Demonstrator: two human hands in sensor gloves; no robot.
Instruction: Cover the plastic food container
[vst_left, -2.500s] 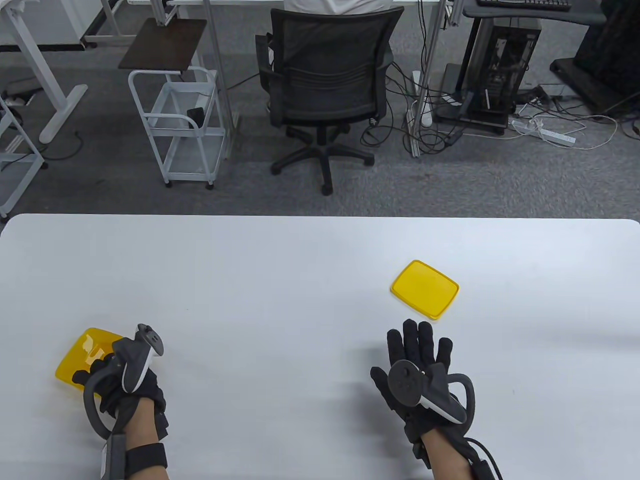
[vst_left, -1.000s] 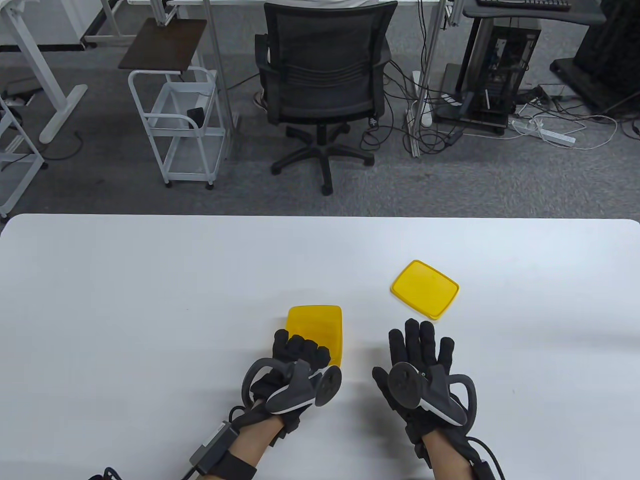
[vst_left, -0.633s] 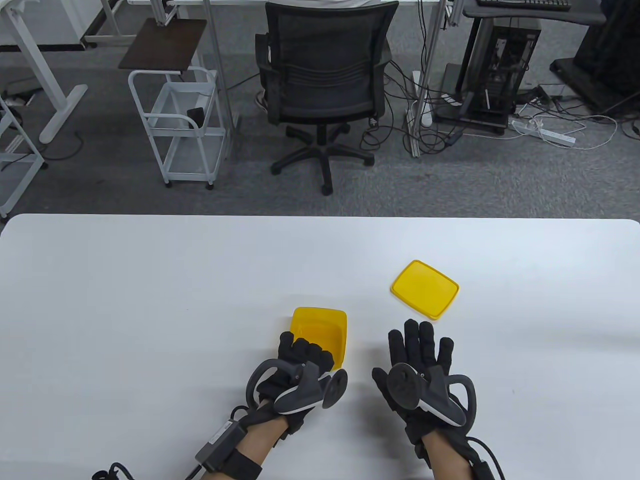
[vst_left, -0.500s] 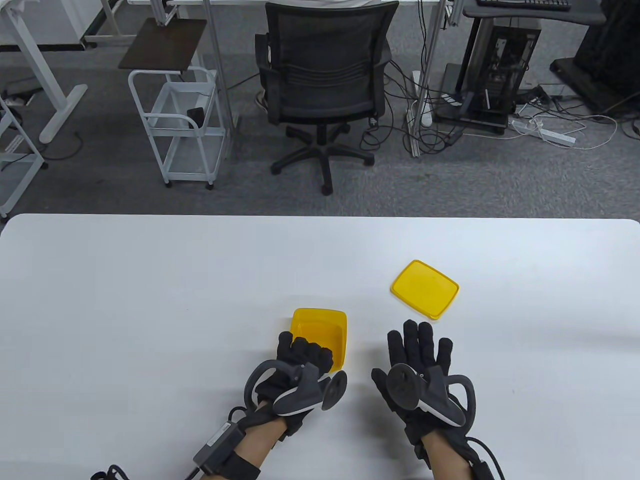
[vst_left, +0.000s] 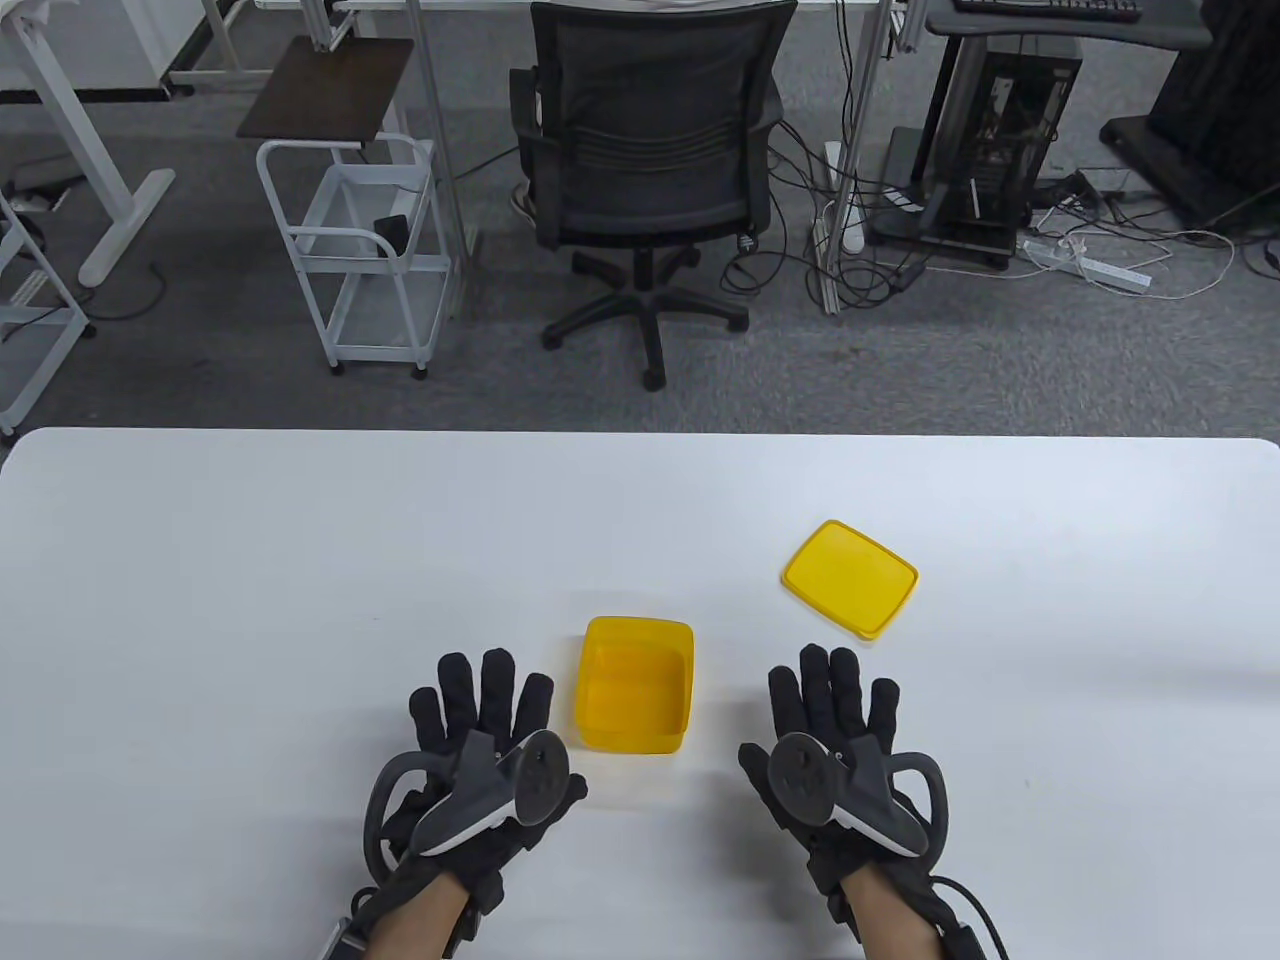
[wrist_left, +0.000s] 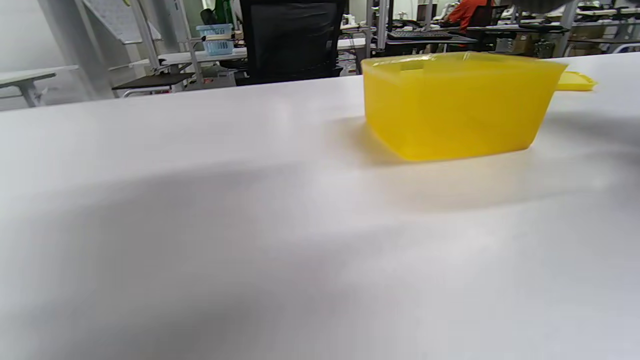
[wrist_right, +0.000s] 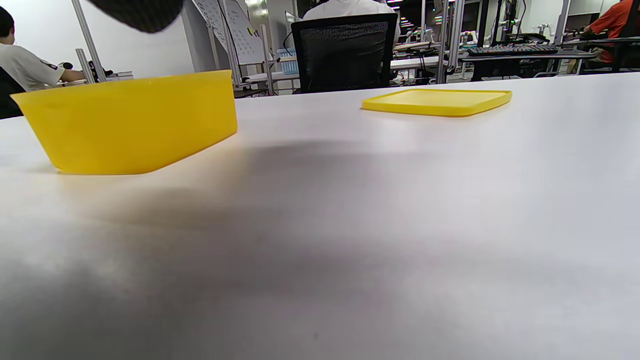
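Yellow container (vst_left: 634, 697) sits uncovered between both flat hands (vst_left: 480, 745).

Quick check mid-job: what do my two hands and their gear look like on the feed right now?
Both the left hand and the right hand wear black padded sensor gloves. A dark grey tracker with a round disc, a ring loop and a white underside is strapped to the back of each. Bare forearms show below the gloves. A black cable trails from the right wrist.
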